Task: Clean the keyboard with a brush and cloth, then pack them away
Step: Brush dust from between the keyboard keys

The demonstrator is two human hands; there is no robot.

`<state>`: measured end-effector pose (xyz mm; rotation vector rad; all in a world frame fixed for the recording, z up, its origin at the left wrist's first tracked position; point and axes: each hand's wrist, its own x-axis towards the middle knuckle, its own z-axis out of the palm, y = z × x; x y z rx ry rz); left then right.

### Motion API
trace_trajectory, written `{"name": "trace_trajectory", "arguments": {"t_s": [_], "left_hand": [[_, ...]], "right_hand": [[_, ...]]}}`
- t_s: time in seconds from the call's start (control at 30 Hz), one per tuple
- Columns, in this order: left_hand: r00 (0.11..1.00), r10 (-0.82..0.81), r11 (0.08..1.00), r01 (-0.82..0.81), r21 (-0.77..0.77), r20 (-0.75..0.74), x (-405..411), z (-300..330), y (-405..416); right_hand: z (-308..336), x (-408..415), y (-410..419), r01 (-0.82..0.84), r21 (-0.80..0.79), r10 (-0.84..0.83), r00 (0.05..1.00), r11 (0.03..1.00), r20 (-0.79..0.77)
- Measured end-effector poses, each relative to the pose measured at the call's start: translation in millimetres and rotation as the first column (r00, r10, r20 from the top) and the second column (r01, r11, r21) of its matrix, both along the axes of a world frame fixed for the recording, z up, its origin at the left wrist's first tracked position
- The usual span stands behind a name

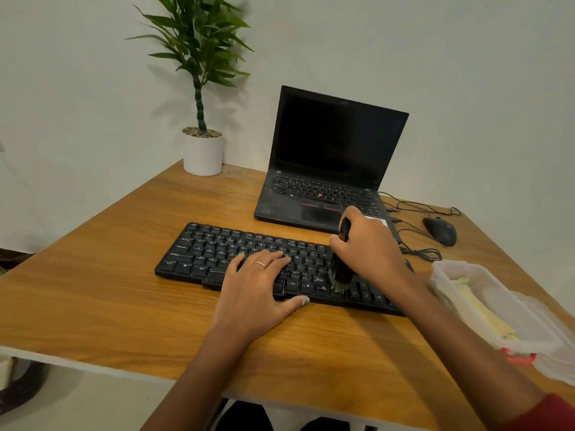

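1. The keyboard point(273, 269) lay flat on the wooden desk point(124, 306), in front of the open laptop point(329, 163), close to the person so that both hands could reach across it
2. The left hand point(258, 290) rested palm down with straight, spread fingers on the middle keys and the thumb along the keyboard's near edge; this looked like a steadying press, meant to stop the board sliding under the strokes
3. The right hand point(367, 244) gripped the brush point(340, 272) by its dark handle, fingers curled round it, with the handle's top showing above the knuckles
4. The brush stood nearly upright, its bristles touching the keys towards the right end of the board, just beside the arrow keys; held that way, the bristle tips could probably get down between the keycaps
5. The right forearm came in from the lower right and crossed the desk edge, wrist raised above the keys; the left forearm came up from below, its wrist low over the desk
6. A clear plastic container point(485, 306) sat open at the right, near the keyboard, with something pale yellow inside, perhaps the cloth, though that could not be told for certain
7. By my judgement the brushing step was under way, with wiping and packing away not yet done
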<state>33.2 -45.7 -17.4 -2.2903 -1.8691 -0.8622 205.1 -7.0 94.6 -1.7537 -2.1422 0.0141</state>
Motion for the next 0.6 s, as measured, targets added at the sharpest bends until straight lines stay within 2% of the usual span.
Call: {"name": "trace_trajectory", "arguments": {"t_s": [0.1, 0.13, 0.17, 0.23, 0.27, 0.3, 0.4, 0.43, 0.47, 0.53, 0.6], "left_hand": [[1.0, 0.001, 1.0, -0.001, -0.009, -0.008, 0, 1, 1], [1.0, 0.001, 1.0, -0.001, -0.012, -0.011, 0, 1, 1], [1.0, 0.001, 1.0, -0.001, -0.012, -0.013, 0, 1, 1], [1.0, -0.001, 1.0, 0.0, -0.01, -0.006, 0, 1, 0], [1.0, -0.001, 1.0, 0.001, -0.009, -0.001, 0, 1, 0], [1.0, 0.0, 1.0, 0.0, -0.008, 0.0, 0, 1, 0], [1.0, 0.001, 1.0, -0.002, -0.024, -0.019, 0, 2, 1], [1.0, 0.002, 1.0, -0.002, -0.022, -0.017, 0, 2, 1], [1.0, 0.002, 1.0, -0.003, -0.018, -0.01, 0, 1, 1], [1.0, 0.003, 1.0, -0.003, -0.019, -0.001, 0, 2, 0], [1.0, 0.003, 1.0, -0.003, -0.021, -0.002, 1, 2, -1]], "right_hand": [[5, 5, -3, -0.043, -0.164, 0.03, 0.996, 0.985, -0.08], [6, 6, -4, -0.036, -0.174, 0.025, 0.997, 0.984, -0.066], [5, 6, -4, -0.019, -0.123, 0.015, 0.999, 0.992, -0.036], [-2, 7, -7, -0.003, 0.079, 0.002, 1.0, 0.997, 0.012], [-4, 8, -9, -0.014, 0.117, 0.014, 1.0, 0.993, -0.001], [-5, 9, -11, -0.028, 0.085, 0.03, 0.999, 0.996, -0.024], [6, 16, -12, -0.073, -0.192, 0.049, 0.991, 0.979, -0.125], [8, 17, -13, -0.075, -0.233, 0.042, 0.989, 0.97, -0.144], [7, 17, -12, -0.059, -0.207, 0.034, 0.991, 0.977, -0.126], [-2, 16, -13, -0.009, -0.013, 0.009, 0.999, 1.0, -0.041], [-6, 16, -15, -0.017, 0.024, 0.019, 0.995, 1.0, -0.098]]}}
